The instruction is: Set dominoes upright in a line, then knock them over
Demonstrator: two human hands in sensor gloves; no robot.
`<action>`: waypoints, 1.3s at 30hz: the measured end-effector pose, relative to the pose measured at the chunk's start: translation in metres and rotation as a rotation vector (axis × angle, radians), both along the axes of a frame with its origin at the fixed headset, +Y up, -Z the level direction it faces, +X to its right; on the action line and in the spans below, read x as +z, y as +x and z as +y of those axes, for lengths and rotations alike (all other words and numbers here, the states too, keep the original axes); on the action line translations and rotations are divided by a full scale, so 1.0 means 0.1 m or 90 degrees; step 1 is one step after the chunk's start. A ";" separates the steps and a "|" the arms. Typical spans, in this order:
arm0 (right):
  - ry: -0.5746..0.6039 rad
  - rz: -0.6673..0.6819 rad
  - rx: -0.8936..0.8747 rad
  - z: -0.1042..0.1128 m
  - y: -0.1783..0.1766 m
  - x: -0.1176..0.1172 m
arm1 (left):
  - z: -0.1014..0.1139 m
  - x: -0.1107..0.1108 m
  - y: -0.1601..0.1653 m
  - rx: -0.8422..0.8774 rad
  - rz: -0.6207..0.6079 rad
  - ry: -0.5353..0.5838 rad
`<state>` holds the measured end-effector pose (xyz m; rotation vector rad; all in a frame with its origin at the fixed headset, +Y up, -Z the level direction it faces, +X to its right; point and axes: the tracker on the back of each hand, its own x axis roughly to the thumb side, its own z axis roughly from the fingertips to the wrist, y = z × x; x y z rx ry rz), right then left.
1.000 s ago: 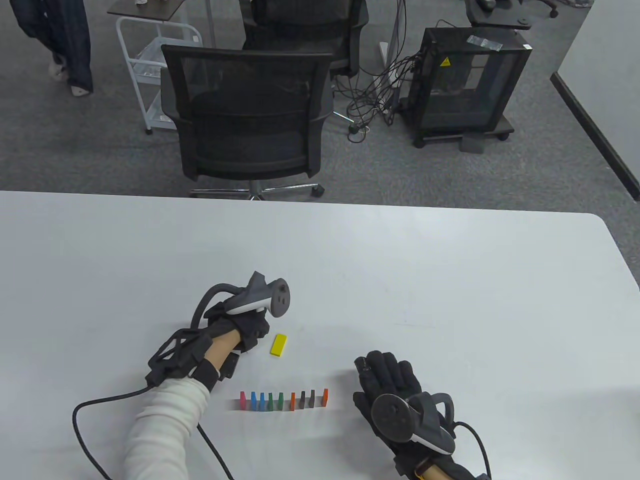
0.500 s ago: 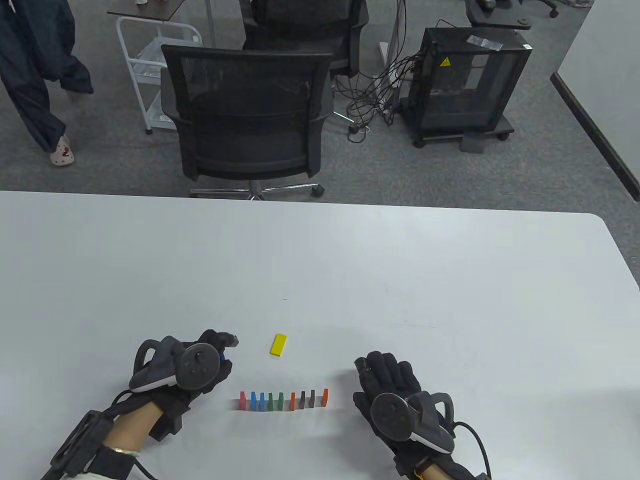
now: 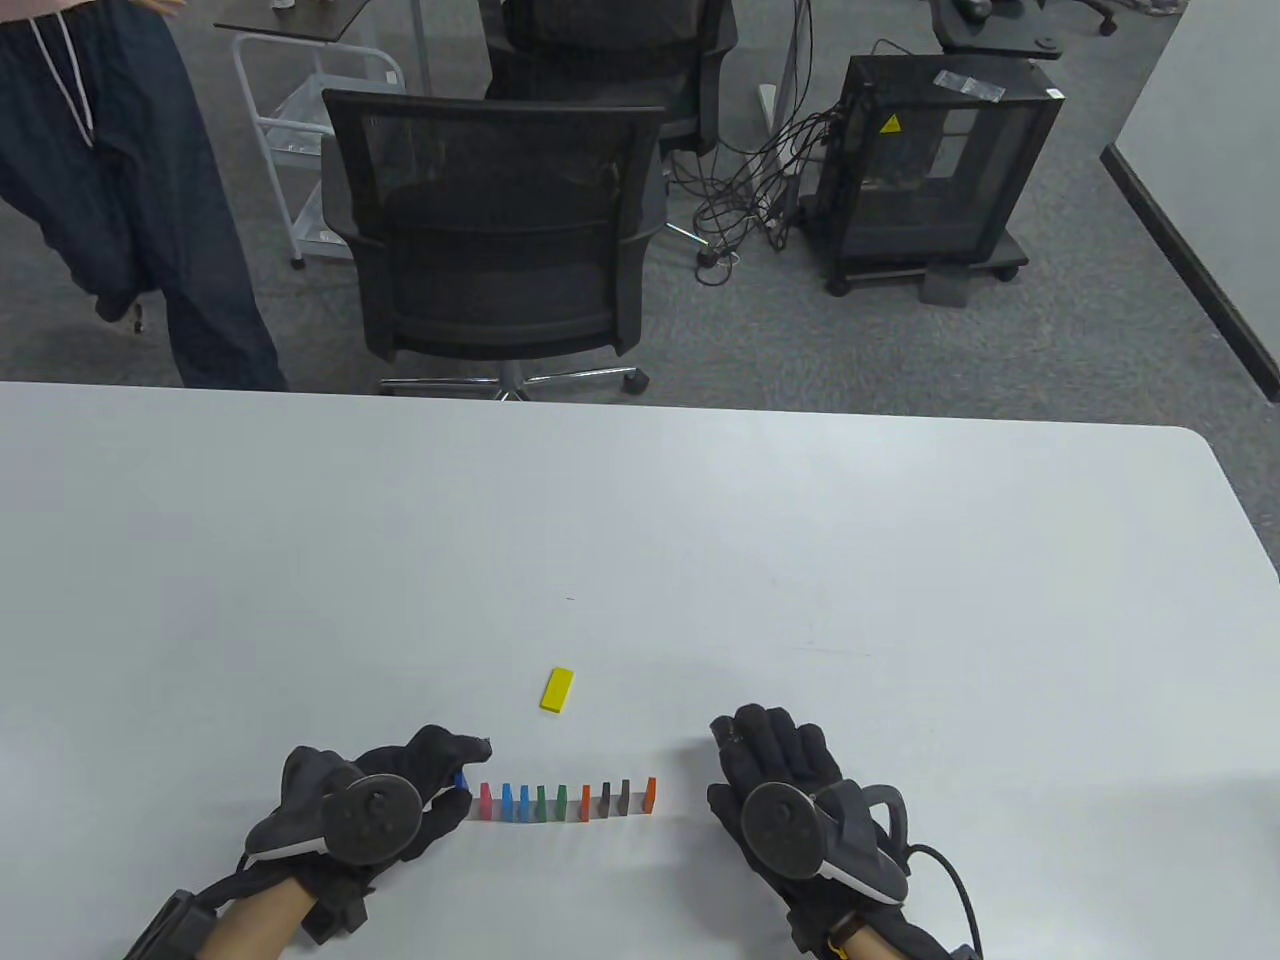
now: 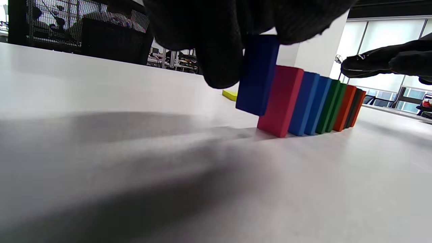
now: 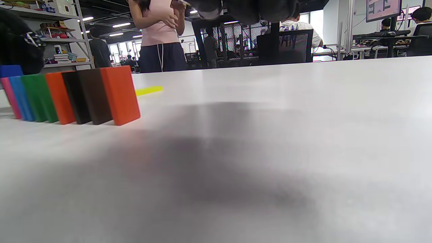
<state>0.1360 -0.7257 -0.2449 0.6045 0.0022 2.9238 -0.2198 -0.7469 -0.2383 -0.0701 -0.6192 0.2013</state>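
Several coloured dominoes stand upright in a row near the table's front edge, from pink on the left to orange on the right. My left hand pinches a dark blue domino at the row's left end. In the left wrist view this blue domino hangs upright just above the table, right beside the pink one. A yellow domino lies flat behind the row. My right hand rests flat on the table to the right of the row, fingers straight.
A black mesh office chair stands beyond the table's far edge. A person in dark trousers stands at the far left. A black cabinet with cables sits on the floor at the back right.
My left hand has come from beside the yellow domino down and toward me to the row's left end, carrying the dark blue domino. The right hand has stayed still. The person has walked closer.
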 end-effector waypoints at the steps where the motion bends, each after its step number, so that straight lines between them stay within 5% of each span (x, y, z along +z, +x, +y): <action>1: 0.000 -0.001 0.000 0.00 0.00 0.00 | 0.00 0.00 0.00 0.003 -0.002 0.003; 39: -0.011 -0.004 0.001 -0.01 0.00 -0.01 | -0.13 0.02 0.07 -0.058 -0.032 -0.029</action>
